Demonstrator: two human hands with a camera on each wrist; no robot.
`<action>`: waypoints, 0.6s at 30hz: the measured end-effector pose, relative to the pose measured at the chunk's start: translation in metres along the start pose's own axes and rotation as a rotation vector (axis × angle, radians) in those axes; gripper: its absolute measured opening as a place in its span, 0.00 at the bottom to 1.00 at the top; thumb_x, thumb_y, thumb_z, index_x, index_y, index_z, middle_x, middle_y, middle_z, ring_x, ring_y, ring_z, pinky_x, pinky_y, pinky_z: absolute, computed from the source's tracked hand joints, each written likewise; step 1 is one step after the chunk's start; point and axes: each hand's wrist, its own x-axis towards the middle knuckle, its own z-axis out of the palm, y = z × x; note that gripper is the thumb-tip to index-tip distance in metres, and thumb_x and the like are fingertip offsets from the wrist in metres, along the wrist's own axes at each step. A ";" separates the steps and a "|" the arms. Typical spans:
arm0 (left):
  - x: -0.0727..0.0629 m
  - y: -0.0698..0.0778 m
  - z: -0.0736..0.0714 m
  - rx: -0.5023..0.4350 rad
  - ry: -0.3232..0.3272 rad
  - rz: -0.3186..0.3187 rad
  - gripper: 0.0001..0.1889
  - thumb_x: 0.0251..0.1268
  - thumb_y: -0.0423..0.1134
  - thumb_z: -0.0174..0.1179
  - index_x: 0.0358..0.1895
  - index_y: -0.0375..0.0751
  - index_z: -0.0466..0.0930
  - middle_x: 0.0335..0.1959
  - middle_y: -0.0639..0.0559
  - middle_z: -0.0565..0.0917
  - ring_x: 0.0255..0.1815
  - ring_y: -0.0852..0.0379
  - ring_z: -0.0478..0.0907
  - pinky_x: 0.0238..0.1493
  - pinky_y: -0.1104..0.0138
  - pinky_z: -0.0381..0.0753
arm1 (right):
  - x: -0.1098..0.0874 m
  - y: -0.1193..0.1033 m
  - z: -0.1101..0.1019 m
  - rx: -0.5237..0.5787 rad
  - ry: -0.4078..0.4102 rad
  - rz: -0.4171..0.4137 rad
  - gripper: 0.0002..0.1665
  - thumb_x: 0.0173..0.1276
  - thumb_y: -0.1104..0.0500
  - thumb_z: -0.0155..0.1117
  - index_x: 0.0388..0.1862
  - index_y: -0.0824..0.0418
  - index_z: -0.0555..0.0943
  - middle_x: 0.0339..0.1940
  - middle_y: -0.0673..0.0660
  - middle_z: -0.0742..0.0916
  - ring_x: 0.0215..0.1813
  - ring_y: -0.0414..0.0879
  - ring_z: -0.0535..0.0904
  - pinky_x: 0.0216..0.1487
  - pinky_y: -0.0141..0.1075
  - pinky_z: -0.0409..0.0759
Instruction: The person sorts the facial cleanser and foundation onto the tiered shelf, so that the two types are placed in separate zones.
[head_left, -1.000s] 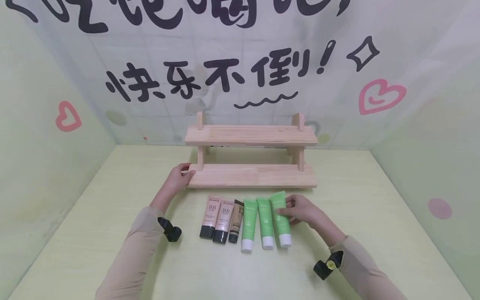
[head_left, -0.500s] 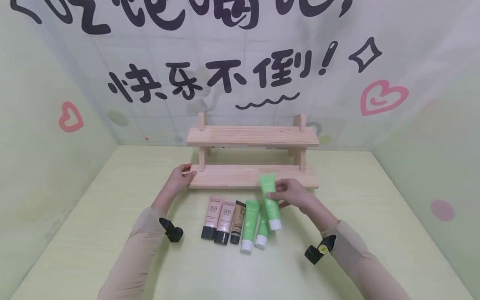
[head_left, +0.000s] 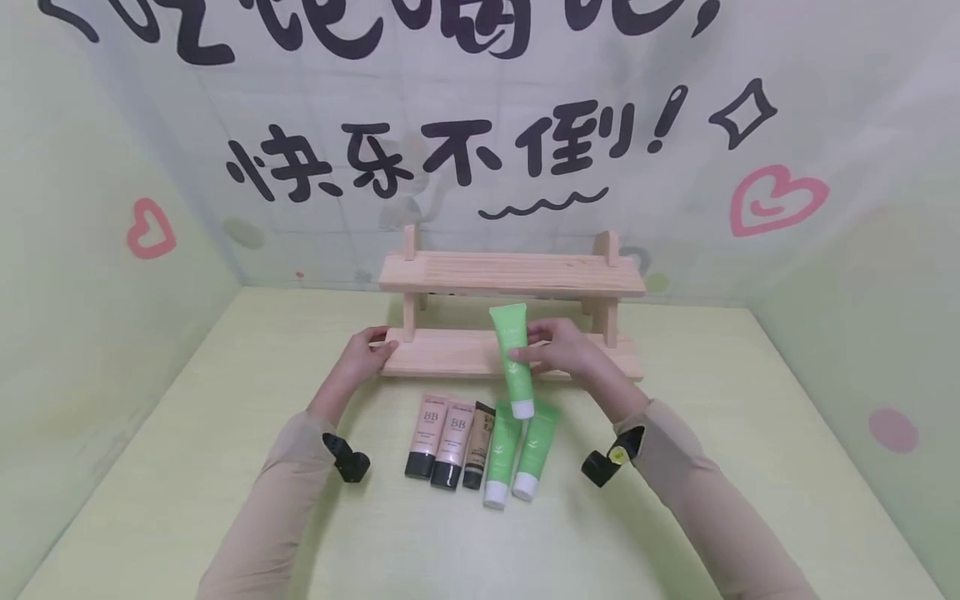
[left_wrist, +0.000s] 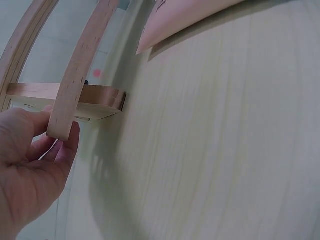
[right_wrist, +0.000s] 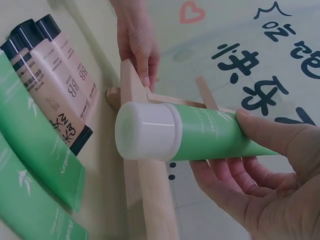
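A green tube with a white cap [head_left: 512,350] is held up in front of the lower shelf board, pinched between the thumb and fingers of my right hand [head_left: 562,346]. In the right wrist view that tube [right_wrist: 210,130] lies across the picture, cap to the left. My left hand [head_left: 363,357] grips the left end of the two-tier wooden shelf [head_left: 442,354]; the left wrist view has thumb and fingers around the end of its board [left_wrist: 72,95]. On the table lie two more green tubes [head_left: 502,454], two pink BB cream tubes [head_left: 425,433] and a slim brown tube with a black cap [head_left: 478,446].
The shelf's upper board [head_left: 510,272] stands behind the lower one, against the printed back wall [head_left: 300,242]. Walls also close off the left and right of the pale table [head_left: 225,400]. The lying tubes form a row in front of the shelf.
My right hand has lifted the rightmost green tube from the row and carried it left and toward the shelf. The middle green tube has shifted and tilts differently. My left hand stays on the shelf.
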 end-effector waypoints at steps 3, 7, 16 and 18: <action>0.001 0.001 -0.002 -0.006 0.004 0.000 0.28 0.69 0.42 0.49 0.68 0.34 0.55 0.66 0.36 0.64 0.62 0.41 0.68 0.57 0.57 0.75 | 0.007 -0.010 0.001 0.006 -0.002 -0.014 0.28 0.58 0.62 0.65 0.56 0.72 0.70 0.50 0.67 0.78 0.41 0.48 0.80 0.41 0.39 0.84; 0.002 0.000 0.000 -0.010 0.003 -0.012 0.28 0.69 0.42 0.48 0.68 0.35 0.55 0.66 0.36 0.64 0.62 0.41 0.68 0.57 0.57 0.76 | 0.014 -0.022 0.000 -0.001 0.005 -0.029 0.30 0.58 0.62 0.65 0.58 0.70 0.69 0.51 0.67 0.78 0.44 0.49 0.79 0.41 0.39 0.84; 0.001 0.000 -0.002 -0.007 0.000 -0.008 0.28 0.68 0.42 0.49 0.67 0.34 0.56 0.65 0.35 0.64 0.62 0.40 0.68 0.58 0.57 0.75 | 0.034 -0.051 -0.001 -0.018 0.039 -0.058 0.30 0.58 0.62 0.65 0.59 0.68 0.69 0.52 0.63 0.78 0.45 0.51 0.79 0.47 0.40 0.82; 0.001 0.000 -0.002 -0.007 0.002 -0.006 0.28 0.68 0.42 0.49 0.67 0.33 0.56 0.65 0.35 0.64 0.62 0.40 0.68 0.58 0.57 0.75 | 0.039 -0.058 0.000 -0.011 0.055 -0.070 0.30 0.57 0.63 0.66 0.59 0.68 0.70 0.52 0.63 0.78 0.48 0.52 0.78 0.47 0.40 0.82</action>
